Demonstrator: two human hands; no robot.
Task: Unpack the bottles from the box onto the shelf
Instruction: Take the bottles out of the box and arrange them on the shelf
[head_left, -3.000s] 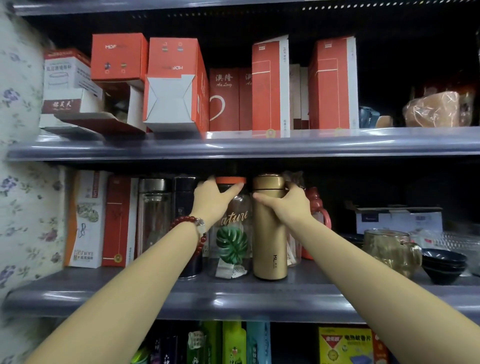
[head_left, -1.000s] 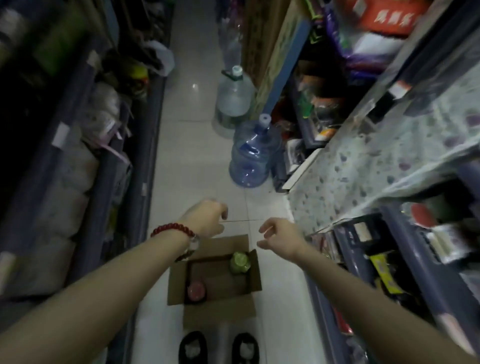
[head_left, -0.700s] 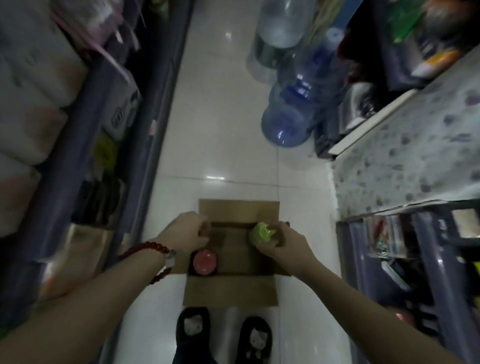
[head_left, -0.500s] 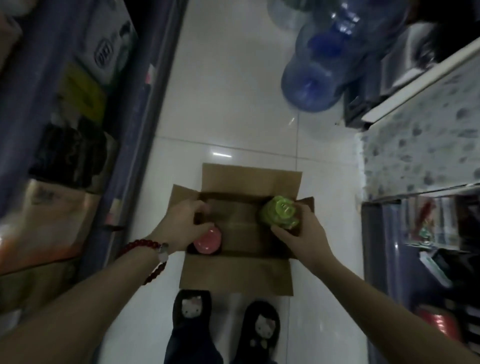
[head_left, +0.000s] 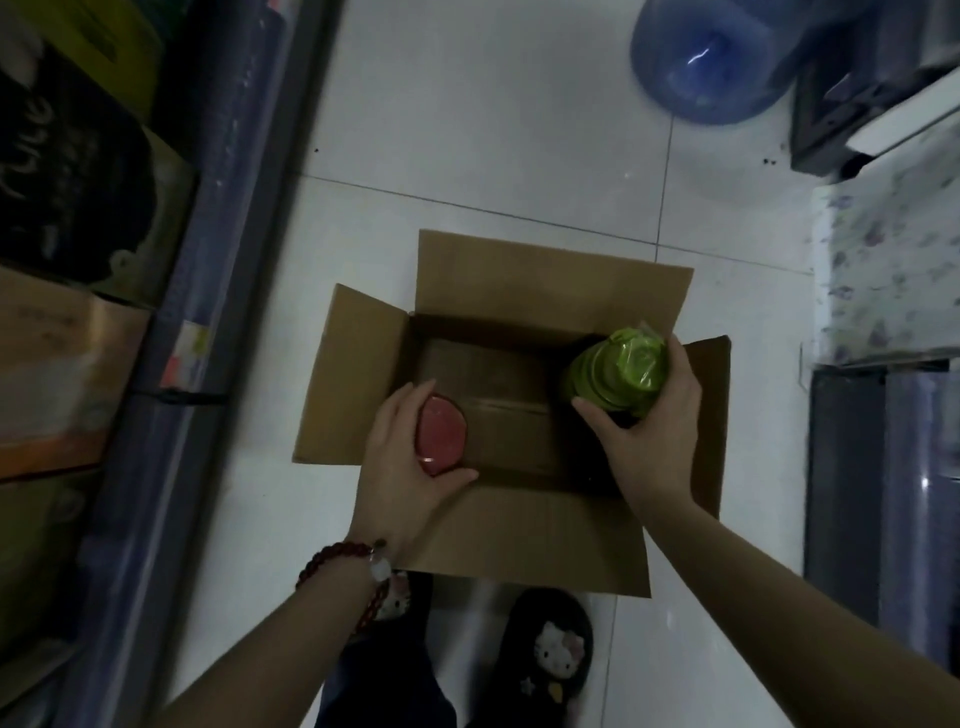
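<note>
Two bottles stand in the open box (head_left: 519, 540) at the centre of the frame: the red-capped bottle (head_left: 441, 434) against its left wall and the green-capped bottle (head_left: 618, 371) in its upper right corner, the green cap under clear wrap. The box's floor between them is bare, and all four flaps are folded outward, so nothing lies over either bottle. The left hand (head_left: 410, 467) comes up from the lower left, a red bead bracelet (head_left: 337, 558) on the wrist; its fingers curl around the left side of the red cap and the thumb lies along the cap's lower edge, closed on that bottle. The right hand (head_left: 649, 421) reaches in from the lower right over the right flap; thumb on the cap's lower left, fingers up its right side, it grips the green-capped bottle just below the cap. The box sits on a white tile floor (head_left: 467, 130). Below it are two dark slippers (head_left: 550, 649) with cat faces. A blue water jug (head_left: 711, 57) stands at the upper right. Shelving (head_left: 208, 312) with boxed goods runs down the left edge, and more shelves (head_left: 883, 493) line the right edge.
</note>
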